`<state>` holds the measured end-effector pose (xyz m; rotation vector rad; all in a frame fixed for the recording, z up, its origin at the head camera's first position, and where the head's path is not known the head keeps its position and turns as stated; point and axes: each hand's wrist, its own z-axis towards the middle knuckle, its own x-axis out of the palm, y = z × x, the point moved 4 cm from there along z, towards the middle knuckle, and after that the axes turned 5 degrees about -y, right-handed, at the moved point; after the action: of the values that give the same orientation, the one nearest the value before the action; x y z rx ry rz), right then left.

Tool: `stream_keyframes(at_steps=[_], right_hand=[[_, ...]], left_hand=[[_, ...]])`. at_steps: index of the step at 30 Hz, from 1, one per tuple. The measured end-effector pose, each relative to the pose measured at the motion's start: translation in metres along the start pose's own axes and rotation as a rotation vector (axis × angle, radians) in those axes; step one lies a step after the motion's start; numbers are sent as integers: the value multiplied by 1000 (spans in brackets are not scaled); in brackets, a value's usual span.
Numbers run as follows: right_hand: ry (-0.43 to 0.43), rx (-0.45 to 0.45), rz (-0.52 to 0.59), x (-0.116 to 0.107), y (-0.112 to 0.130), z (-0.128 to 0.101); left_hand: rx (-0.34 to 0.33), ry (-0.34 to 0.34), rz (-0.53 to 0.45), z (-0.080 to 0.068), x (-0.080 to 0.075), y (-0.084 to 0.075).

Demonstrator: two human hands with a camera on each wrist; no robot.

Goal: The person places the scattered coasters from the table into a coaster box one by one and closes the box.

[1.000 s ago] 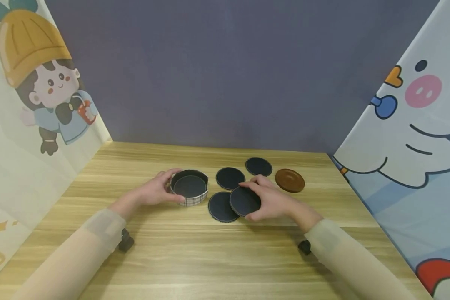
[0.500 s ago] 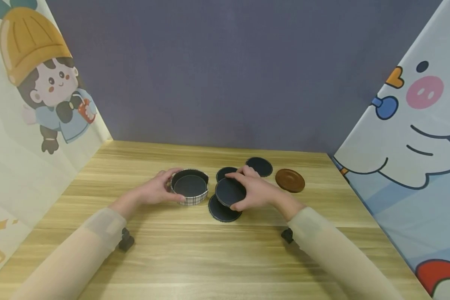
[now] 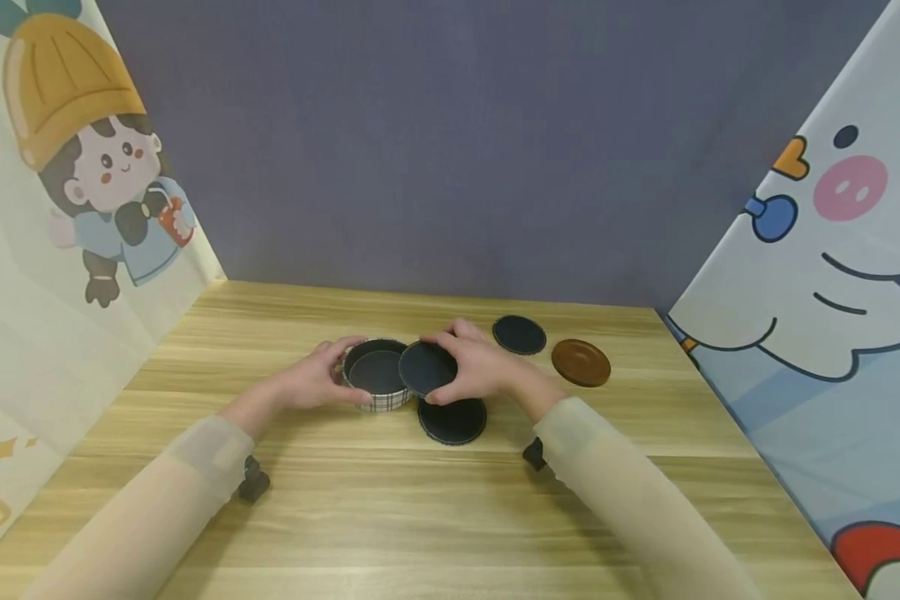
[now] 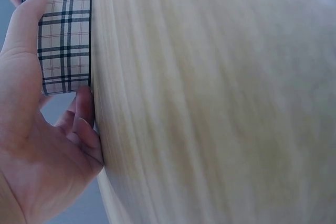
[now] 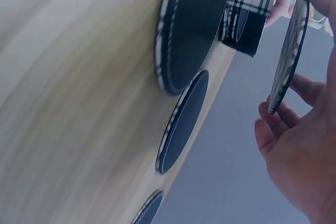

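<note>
The round black leather-look coaster with a plaid underside is in your right hand, above the wood-grain tabletop, pinched at its edge with your thumb near five o'clock and fingers near one. It is probably light, fairly stiff and hard to break, but its smooth face might slip, so the edge seems the surest hold. Being a disc, it has no long axis; its black face looks up, tilted towards you. At nine o'clock, the fingers of your left hand curl round the low plaid round holder with black lining. A matching flat black coaster lies at five o'clock, a farther round black coaster between two and three, and a shiny reddish-brown round dish at three.
</note>
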<state>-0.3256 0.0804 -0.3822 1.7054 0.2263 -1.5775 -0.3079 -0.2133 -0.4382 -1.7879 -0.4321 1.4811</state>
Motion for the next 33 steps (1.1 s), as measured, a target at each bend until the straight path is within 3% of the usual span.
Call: stream_keyframes(at_steps=[20, 33], right_hand=[[5, -32, 26, 23, 26, 48], [30, -12, 10, 35, 35, 60]], left_hand=[[0, -4, 45, -1, -1, -1], [-1, 11, 15, -2, 0, -1]])
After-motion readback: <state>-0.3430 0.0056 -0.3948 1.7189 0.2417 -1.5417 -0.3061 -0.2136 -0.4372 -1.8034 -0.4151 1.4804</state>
